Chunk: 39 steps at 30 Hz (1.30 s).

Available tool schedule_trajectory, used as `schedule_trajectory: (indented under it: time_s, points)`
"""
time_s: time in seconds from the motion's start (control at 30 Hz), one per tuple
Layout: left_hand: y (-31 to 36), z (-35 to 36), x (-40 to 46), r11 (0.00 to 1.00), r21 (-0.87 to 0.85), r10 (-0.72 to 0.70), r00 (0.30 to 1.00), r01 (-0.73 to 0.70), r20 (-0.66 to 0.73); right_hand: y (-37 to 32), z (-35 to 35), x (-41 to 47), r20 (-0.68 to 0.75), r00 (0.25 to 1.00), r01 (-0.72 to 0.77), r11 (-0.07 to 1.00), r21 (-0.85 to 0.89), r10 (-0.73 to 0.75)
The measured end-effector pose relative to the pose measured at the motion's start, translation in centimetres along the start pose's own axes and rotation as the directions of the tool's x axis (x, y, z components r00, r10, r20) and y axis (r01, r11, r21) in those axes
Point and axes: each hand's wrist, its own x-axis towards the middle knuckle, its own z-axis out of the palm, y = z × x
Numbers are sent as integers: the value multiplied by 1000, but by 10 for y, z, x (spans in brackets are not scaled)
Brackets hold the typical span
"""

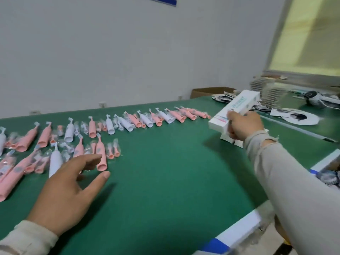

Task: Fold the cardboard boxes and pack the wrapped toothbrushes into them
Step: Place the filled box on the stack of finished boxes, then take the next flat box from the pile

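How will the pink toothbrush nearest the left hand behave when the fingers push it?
The pink toothbrush looks round and tapered, so it would probably roll in a curve. Its clear wrapper may feel slippery. The left hand hovers open just short of it.

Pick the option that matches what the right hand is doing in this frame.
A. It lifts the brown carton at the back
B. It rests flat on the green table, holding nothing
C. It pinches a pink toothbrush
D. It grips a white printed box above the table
D: the right hand has its fingers curled round the white printed box, held above the green table, while the left hand hovers open over the toothbrushes.
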Motion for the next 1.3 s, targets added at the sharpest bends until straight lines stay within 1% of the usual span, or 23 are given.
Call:
schedule_trajectory:
  time_s: [0.07,0.17,0.23,0.4,0.47,0.53,0.6,0.63,0.67,0.7,0.73,0.77,0.8,0.83,0.9,0.93,0.97,1.0,1.03,1.1,1.17,1.23,1.3]
  points:
    - [-3,2,-1,1000,-13,1,1000,-1,-1,19,-33,29,-66,988,-139,989,-46,136]
    - [-9,3,-2,999,-28,-20,1000,20,-2,42,-60,53,-133,964,-244,966,-87,231]
    - [-17,3,-1,999,-25,-37,999,37,2,50,-66,63,-148,957,-260,963,-64,248]
    - [-30,2,1,992,19,-122,992,122,19,67,-63,90,-139,963,-247,964,-102,232]
    - [-33,1,2,990,41,-135,991,134,20,72,-61,98,-98,965,-249,968,-37,244]
    - [-32,1,3,988,61,-141,989,139,31,75,-61,99,-93,964,-247,969,10,247]
    - [-27,2,3,987,62,-150,988,147,34,75,-62,87,-160,969,-201,978,-64,189]
    - [-24,2,3,987,55,-150,988,148,29,74,-62,75,-212,971,-139,984,-115,112]
    - [-21,3,2,988,44,-147,989,147,19,71,-59,59,-260,966,-50,989,-142,11]
    - [-17,3,1,990,31,-138,990,138,7,66,-52,39,-277,955,64,987,-147,-103]
    - [-13,4,0,991,19,-130,991,130,1,57,-40,16,-248,944,187,973,-135,-216]
    - [-8,6,1,992,12,-123,992,123,0,49,-23,-7,-161,933,305,945,-116,-321]
    - [-2,7,3,993,5,-118,993,118,1,40,-2,-31,-28,915,399,913,-80,-403]
    - [4,9,3,994,-9,-113,994,113,-2,32,22,-55,131,882,461,887,-31,-453]
    - [12,10,3,994,-15,-108,993,107,-56,17,78,-101,419,763,507,858,85,-492]
    - [15,9,1,994,5,-104,988,105,-113,9,106,-123,519,695,506,852,138,-497]
    - [17,5,-2,993,29,-106,978,113,-179,2,133,-145,590,635,496,848,185,-500]
    - [19,0,-6,990,41,-118,962,132,-245,-4,157,-166,634,588,482,847,225,-502]
    - [19,-6,-11,987,38,-139,942,158,-305,-8,177,-184,658,558,467,847,255,-505]
    - [17,-18,-25,977,12,-192,900,214,-390,-8,207,-211,667,534,456,841,290,-520]
    - [12,-30,-40,962,0,-248,871,273,-423,1,222,-225,675,497,505,814,286,-545]
    - [11,-40,-52,945,18,-287,852,327,-438,10,225,-228,696,412,597,751,282,-588]
    - [11,-52,-58,931,92,-280,853,353,-441,14,222,-229,712,348,621,719,313,-610]
